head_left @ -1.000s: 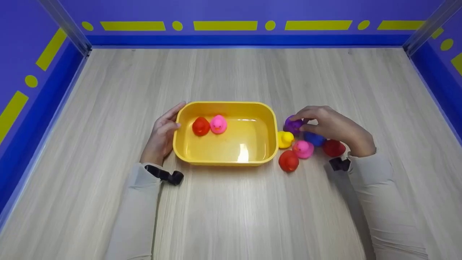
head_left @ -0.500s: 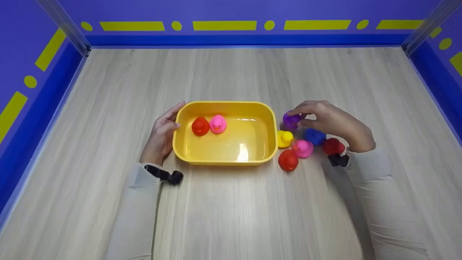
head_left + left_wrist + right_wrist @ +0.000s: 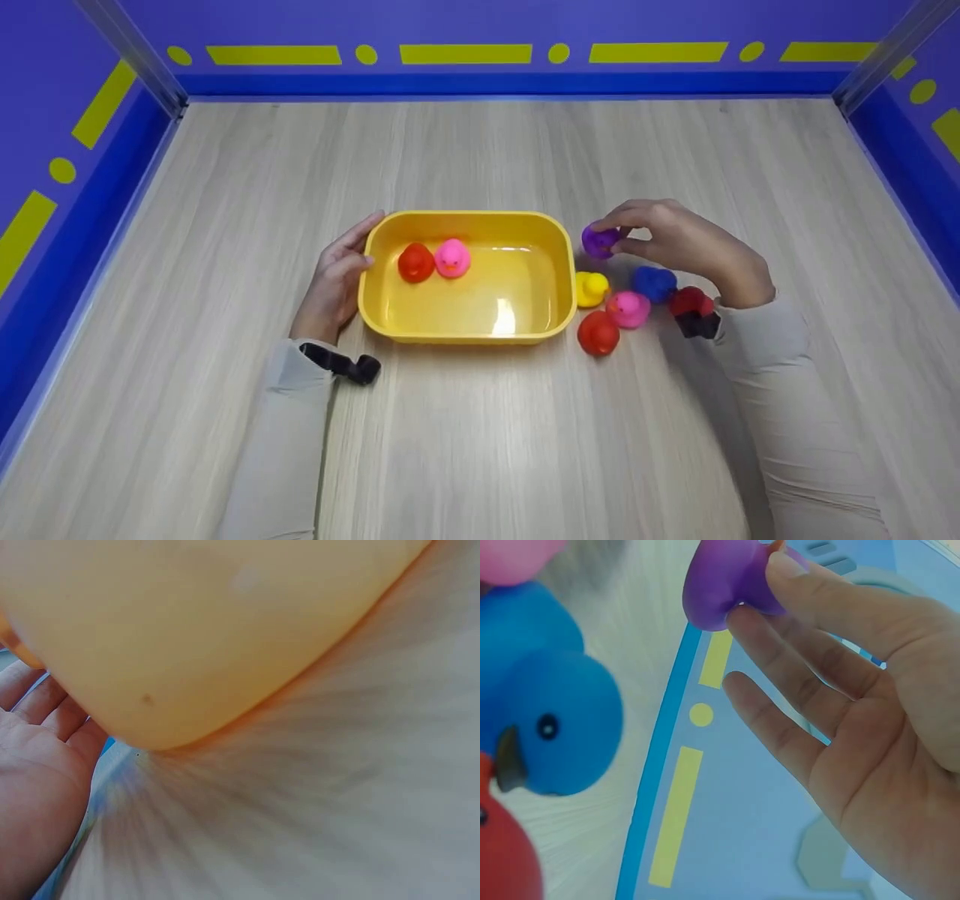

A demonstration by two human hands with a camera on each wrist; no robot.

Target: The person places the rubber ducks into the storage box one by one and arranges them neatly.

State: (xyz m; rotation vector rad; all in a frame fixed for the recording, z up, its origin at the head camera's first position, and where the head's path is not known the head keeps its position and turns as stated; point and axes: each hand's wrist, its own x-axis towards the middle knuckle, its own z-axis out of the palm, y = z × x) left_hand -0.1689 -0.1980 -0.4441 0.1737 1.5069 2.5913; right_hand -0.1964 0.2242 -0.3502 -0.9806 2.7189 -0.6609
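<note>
My right hand [image 3: 671, 238] pinches a purple rubber duck [image 3: 598, 241] between thumb and fingers, above the table and right of a yellow plastic tub [image 3: 469, 337]. In the right wrist view the purple duck [image 3: 724, 581] shows at the fingertips, its far part cut off by the frame. My left hand [image 3: 335, 281] holds the tub's left side, thumb at the rim and fingers along the outer wall. The left wrist view shows the palm and fingers [image 3: 49, 757] beside the tub wall [image 3: 195, 637]. Inside the tub sit a red duck [image 3: 416, 262] and a pink duck [image 3: 453, 258].
Right of the tub stand a yellow duck [image 3: 592, 289], a pink duck [image 3: 628, 309], a red duck [image 3: 598, 334] and a blue duck [image 3: 654, 284]. Another red duck [image 3: 690, 301] is partly covered by the black wrist camera [image 3: 699, 325]. Blue-purple walls [image 3: 480, 22] border the wooden table [image 3: 480, 435].
The right hand has lifted the purple duck away from the other ducks, moving up and slightly left in the head view. The left hand and the tub have stayed put.
</note>
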